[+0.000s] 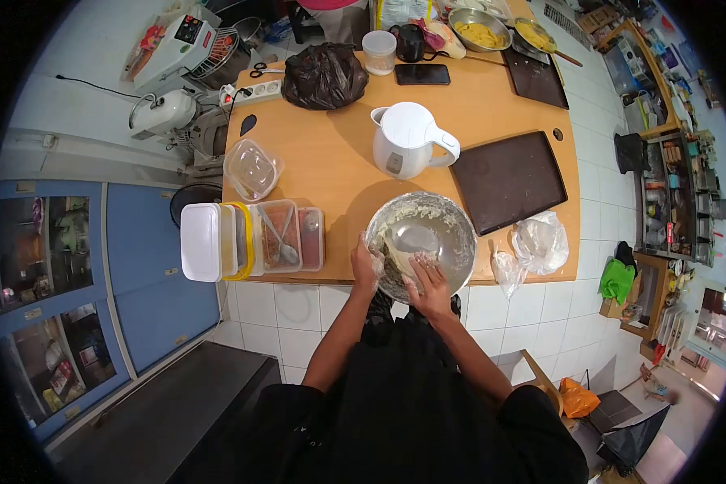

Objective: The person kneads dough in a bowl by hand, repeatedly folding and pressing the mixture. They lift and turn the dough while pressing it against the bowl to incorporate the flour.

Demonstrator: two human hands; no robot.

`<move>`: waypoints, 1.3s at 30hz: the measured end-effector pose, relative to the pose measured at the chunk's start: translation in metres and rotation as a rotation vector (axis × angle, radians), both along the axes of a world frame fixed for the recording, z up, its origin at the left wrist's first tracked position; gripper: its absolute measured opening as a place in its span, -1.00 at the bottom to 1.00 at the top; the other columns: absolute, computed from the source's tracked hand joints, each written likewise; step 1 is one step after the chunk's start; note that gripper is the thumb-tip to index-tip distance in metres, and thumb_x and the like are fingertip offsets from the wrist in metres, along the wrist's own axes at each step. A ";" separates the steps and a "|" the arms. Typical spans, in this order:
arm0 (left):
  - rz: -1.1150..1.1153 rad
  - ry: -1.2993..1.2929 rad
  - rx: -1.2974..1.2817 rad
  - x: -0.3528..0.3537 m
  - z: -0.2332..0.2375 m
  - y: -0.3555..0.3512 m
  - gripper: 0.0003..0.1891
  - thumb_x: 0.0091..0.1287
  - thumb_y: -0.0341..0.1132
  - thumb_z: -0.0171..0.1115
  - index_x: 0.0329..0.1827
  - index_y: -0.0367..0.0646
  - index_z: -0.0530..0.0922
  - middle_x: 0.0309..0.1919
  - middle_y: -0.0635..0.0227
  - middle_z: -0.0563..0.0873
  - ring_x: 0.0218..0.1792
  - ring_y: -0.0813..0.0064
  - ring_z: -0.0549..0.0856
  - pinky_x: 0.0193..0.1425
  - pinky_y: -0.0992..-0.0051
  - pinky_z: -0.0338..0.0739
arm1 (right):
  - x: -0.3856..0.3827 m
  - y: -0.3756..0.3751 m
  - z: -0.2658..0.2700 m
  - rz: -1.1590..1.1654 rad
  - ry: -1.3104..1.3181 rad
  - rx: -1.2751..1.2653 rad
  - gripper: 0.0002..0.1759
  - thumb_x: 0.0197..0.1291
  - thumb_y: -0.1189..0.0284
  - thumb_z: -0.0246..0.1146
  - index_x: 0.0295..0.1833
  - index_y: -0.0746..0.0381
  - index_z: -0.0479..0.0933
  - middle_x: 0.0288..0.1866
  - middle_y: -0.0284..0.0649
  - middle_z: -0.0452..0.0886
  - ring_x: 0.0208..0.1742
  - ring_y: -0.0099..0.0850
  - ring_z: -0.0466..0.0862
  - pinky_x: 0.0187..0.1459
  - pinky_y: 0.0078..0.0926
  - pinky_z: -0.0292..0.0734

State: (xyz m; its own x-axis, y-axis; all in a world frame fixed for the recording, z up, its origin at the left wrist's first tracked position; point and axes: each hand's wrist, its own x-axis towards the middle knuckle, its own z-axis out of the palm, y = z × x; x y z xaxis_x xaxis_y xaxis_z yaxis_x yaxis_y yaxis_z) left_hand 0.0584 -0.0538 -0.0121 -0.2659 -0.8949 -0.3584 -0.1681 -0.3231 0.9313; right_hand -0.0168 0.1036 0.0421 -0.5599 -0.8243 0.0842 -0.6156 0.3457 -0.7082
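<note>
A steel mixing bowl (458, 242) sits at the table's near edge, its inner wall smeared with flour and bits of dough. Inside, toward the left, lies a pale lump of dough (398, 250). My left hand (367, 264) is closed around the bowl's left rim, with dough residue on its fingers. Reaching over the near rim, my right hand (429, 282) rests on the dough with its fingers stretched out and floury. Behind the bowl stands a white electric kettle (406, 141), spout to the left.
A dark baking tray (510, 181) lies right of the bowl, with clear plastic bags (539, 244) below it. Stacked plastic containers (278, 234) stand at left. Farther back are a black plastic bag (324, 77), a phone (422, 74) and a pan of yellow food (480, 34).
</note>
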 end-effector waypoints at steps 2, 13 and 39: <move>-0.171 -0.281 -0.297 0.005 -0.004 0.002 -0.76 0.41 -0.31 0.10 -0.05 -0.34 0.56 -0.45 0.15 0.62 -0.45 0.29 0.61 -0.37 0.35 0.51 | 0.000 0.002 0.003 0.002 0.237 0.017 -0.46 0.11 0.34 0.32 0.25 0.15 0.54 0.29 -0.06 0.55 0.36 -0.06 0.47 0.37 0.14 0.21; -0.351 -0.515 -0.460 0.008 0.007 0.000 -0.60 0.28 -0.50 0.09 0.20 -0.42 0.45 -0.32 -0.21 0.67 -0.25 -0.16 0.69 -0.18 0.11 0.55 | -0.011 -0.039 -0.019 -0.008 0.215 0.074 -0.65 0.16 0.23 0.28 0.04 0.11 0.64 0.18 -0.18 0.60 0.27 -0.03 0.49 0.38 0.04 0.19; -0.349 -0.492 -0.642 0.005 -0.011 0.000 -0.71 0.50 -0.33 0.00 0.08 -0.42 0.48 -0.38 0.03 0.70 -0.41 0.21 0.67 -0.24 0.28 0.55 | -0.081 -0.081 -0.068 0.124 -0.448 0.323 -0.40 0.36 -0.04 0.03 0.20 0.24 0.54 0.15 0.08 0.59 0.24 -0.03 0.54 0.31 -0.11 0.32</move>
